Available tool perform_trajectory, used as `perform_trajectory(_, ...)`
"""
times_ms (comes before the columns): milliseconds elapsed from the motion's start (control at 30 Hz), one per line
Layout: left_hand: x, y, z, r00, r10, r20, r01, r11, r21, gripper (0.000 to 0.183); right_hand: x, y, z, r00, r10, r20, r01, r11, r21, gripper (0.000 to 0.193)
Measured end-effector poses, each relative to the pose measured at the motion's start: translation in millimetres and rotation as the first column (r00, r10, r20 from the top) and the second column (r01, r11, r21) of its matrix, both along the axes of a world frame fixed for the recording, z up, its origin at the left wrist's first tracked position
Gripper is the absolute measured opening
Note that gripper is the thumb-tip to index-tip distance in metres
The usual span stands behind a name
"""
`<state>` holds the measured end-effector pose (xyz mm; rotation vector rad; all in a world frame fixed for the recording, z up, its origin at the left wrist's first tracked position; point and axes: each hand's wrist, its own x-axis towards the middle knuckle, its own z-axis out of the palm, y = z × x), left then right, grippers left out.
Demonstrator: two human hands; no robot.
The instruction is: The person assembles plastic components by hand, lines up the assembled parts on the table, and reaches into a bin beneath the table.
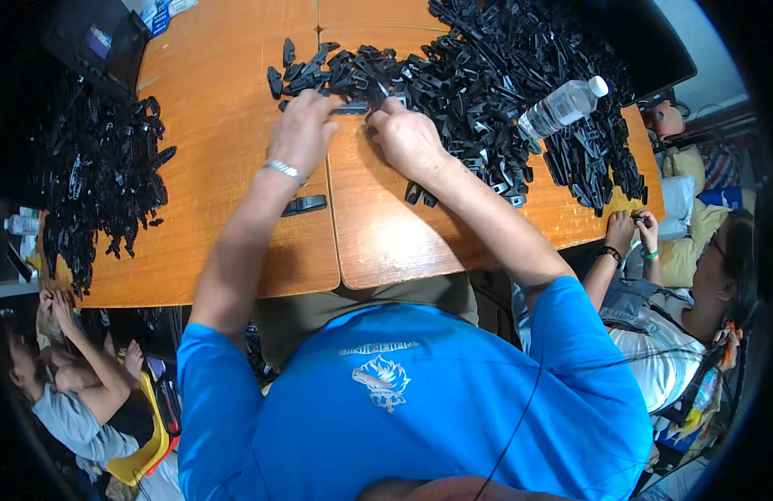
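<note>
A heap of small black plastic pieces [461, 108], clip-like and elongated, spreads over the orange-brown wooden table [219, 150]. At the heap's left end, my left hand [301, 134] reaches over several pieces, thumb apart from the fingers and fingertips partly hidden. Just beside its index finger lies a dark flat piece [350, 108]. My right hand [405, 138] has its fingers bent and drawn together at the heap's near edge, on a black plastic piece [376, 94] that shows only in part. One loose black piece [305, 204] rests by my left forearm.
A clear water bottle [564, 108] lies tilted on the heap's right side. Another black pile [98, 175] covers the table's left end. One co-worker's hands [633, 230] work at the right edge, another's hands [56, 309] at the left. A seam runs between the tabletops.
</note>
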<state>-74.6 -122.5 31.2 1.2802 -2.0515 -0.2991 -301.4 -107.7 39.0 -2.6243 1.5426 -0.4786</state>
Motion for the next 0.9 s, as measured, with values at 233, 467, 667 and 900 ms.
perform_trajectory(233,-18,-18,-10,0.969,0.096,0.229,-0.057,0.984,-0.17,0.015,-2,5,4,0.997,0.02,0.073,-0.024,0.998,0.05,0.024)
perform_trajectory(467,34,30,-17,0.979,0.009,0.204,0.009,0.996,-0.084,0.02,24,40,-9,0.841,-0.002,0.541,-0.087,0.987,0.139,0.023)
perform_trajectory(667,62,67,-9,0.983,-0.105,0.152,0.121,0.988,-0.1,0.026,27,58,-3,0.876,-0.023,0.482,-0.043,0.991,0.125,0.03)
perform_trajectory(900,72,82,-22,0.99,0.039,-0.136,-0.039,0.999,-0.001,0.022,8,68,0,0.95,-0.055,0.309,0.029,0.996,0.089,0.023)
